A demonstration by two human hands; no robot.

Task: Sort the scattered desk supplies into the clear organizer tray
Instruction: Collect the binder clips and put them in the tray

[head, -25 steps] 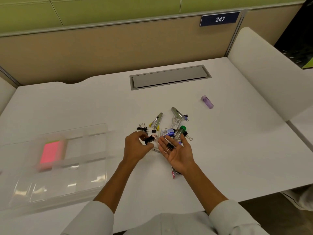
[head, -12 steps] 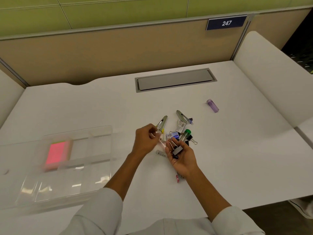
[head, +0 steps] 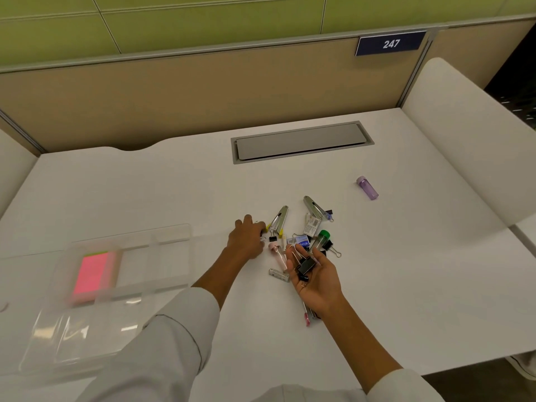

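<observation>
The clear organizer tray (head: 174, 233) lies at the left, with a pink sticky-note pad (head: 92, 274) in one compartment. The pile of supplies sits mid-desk: two silver staplers (head: 280, 219) (head: 313, 207), a green-capped tube (head: 322, 237), a pink-capped tube (head: 277, 253), a staple strip (head: 278, 274) and loose clips. My right hand (head: 316, 282) is palm up, its fingers cupped round black binder clips (head: 306, 266). At the pile's left edge, the fingers of my left hand (head: 246, 239) curl down onto a small binder clip (head: 263, 227), which they mostly hide.
A purple tube (head: 367, 187) lies alone at the right. A grey cable hatch (head: 301, 142) is set into the desk at the back. A pink-tipped pen (head: 307, 320) pokes out from under my right wrist. Partition panels close off the back and right.
My left hand put a black clip into my right palm, then moved left and forward to the pile's left edge. My right hand has stayed palm up with the clips.
</observation>
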